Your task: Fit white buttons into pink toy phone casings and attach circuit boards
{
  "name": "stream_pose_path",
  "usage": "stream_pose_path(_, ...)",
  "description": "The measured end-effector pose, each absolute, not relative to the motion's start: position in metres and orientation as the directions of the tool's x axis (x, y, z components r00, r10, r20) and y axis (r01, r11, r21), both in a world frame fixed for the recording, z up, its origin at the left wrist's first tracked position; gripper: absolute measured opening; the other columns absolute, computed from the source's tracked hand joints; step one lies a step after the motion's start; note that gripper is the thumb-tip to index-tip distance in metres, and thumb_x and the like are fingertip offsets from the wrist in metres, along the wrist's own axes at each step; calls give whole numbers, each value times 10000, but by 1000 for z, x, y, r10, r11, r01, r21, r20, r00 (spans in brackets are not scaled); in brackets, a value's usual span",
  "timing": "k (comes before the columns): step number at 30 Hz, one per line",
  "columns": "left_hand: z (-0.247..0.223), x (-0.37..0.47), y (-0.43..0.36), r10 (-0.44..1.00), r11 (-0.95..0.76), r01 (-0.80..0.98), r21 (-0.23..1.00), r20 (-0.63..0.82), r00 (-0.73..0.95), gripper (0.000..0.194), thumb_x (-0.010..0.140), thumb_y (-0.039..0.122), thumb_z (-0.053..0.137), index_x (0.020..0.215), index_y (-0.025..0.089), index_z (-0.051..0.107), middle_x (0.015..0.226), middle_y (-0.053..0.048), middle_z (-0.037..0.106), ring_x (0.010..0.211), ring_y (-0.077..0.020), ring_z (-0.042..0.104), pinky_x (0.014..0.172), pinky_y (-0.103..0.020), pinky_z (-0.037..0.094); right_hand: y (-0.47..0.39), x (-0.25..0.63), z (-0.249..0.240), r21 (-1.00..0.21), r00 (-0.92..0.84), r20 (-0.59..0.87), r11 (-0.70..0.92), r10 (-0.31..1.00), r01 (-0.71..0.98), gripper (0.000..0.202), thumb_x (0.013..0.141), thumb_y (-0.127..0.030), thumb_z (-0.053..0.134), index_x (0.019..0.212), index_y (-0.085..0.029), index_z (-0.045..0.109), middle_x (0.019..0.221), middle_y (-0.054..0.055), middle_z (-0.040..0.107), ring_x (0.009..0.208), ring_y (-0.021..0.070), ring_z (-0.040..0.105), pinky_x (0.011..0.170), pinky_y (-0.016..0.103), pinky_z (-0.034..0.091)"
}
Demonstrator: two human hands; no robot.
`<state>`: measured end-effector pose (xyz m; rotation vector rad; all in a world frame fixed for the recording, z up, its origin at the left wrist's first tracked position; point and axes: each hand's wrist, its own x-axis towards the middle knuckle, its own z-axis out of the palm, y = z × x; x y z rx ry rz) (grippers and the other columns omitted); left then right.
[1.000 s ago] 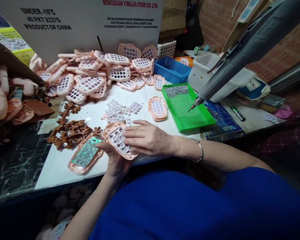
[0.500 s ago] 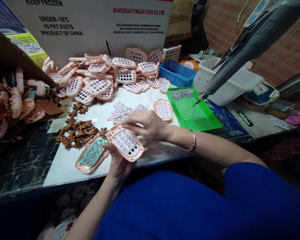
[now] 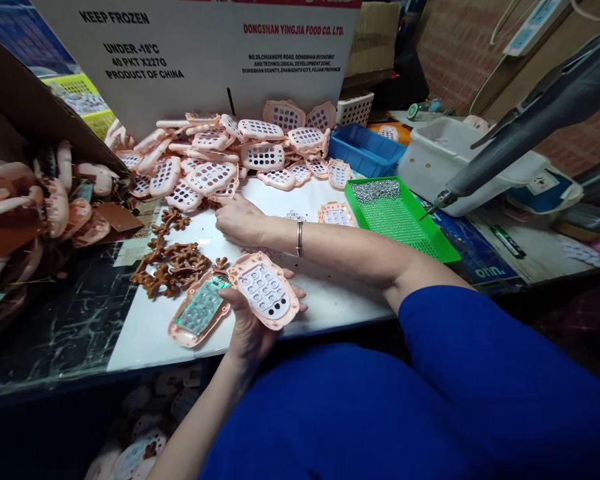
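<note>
Left hand (image 3: 250,330): clamping firmly onto a pale pink, rounded plastic shell (image 3: 265,290), with thumb over the left edge and fingers underneath and out past the right side.
Held shell: tilting a bit above the flat white work surface (image 3: 340,303), showing rows of white keys plus a few dark holes at the bottom end.
Right hand (image 3: 240,220): reaching across, curling down just in front of a big heap of pale pink perforated plastic shells (image 3: 213,177). Not really showing the fingertips, so can't tell about together or apart, or about anything in them.
Board half: lying just beside the left thumb, as a pale pink plastic half with a green circuit board (image 3: 200,310).
Brown bits: sprawling behind that, as a tangle of brown branching pieces (image 3: 173,267).
Green tray: holding a pile of tiny silver metal pieces (image 3: 375,191) at the far end of a bright green perforated plastic tray (image 3: 405,230).
Other bins: standing behind it, a rectangular blue plastic bin (image 3: 365,160) and a bulky white plastic tub (image 3: 420,175), tub contents hard to make out.
Yellow basket: holding small pale pieces inside yellow plastic mesh (image 3: 99,125), partly hiding behind a brown cardboard box (image 3: 30,107) with jumbled pink shells in it.
Under the right forearm: mostly hiding, some small loose white keys (image 3: 296,215) and part of another pink keyed shell (image 3: 336,213).
Grey pen-shaped powered screwdriver (image 3: 510,141): hanging over the tray, running off the right edge.
</note>
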<state>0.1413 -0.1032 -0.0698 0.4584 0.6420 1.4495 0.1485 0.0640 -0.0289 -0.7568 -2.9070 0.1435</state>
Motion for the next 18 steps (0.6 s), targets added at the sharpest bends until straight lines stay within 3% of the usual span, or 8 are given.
stream_pose_path(4,-69,140,-101,987,73,-798,598,-160,-29,806,596,793,615,1164,223,575,821,-52,718,618,-226,698,538,-336,597,52,177,-11,-291,-827,186,834,530,469,237,944,-254,474,963,-109,660,975,68,670,894,127,555,802,252,400)
stream_pose_path(7,-64,142,-99,974,60,-812,580,-212,-80,781,618,791,601,1162,232,590,807,-48,717,570,-206,677,501,-310,577,25,216,-13,-402,-838,340,872,426,280,267,971,-289,452,965,-111,651,884,28,668,775,72,553,723,204,394)
stream_pose_path(10,-57,147,-96,963,-23,-819,574,-206,-172,743,663,756,603,1201,244,584,910,-47,721,681,-202,686,575,-289,575,-7,253,-29,-213,-850,468,964,241,157,304,984,-288,420,878,-138,662,817,22,658,732,86,539,679,226,386)
stream_pose_path(14,-52,155,-95,972,-48,-817,575,-163,-172,783,638,749,639,1228,239,578,1043,-54,698,1010,-259,643,722,-289,564,-37,279,-49,118,-825,560,978,77,171,287,977,-196,411,833,-177,658,748,-1,649,695,109,521,631,257,365)
stream_pose_path(18,-56,158,-97,973,57,-827,560,-218,-80,830,575,814,618,1155,220,622,997,-63,695,1071,-308,606,768,-344,558,-49,284,-50,178,-780,623,960,60,216,251,946,-140,450,809,-157,659,712,3,646,702,120,531,650,259,395)
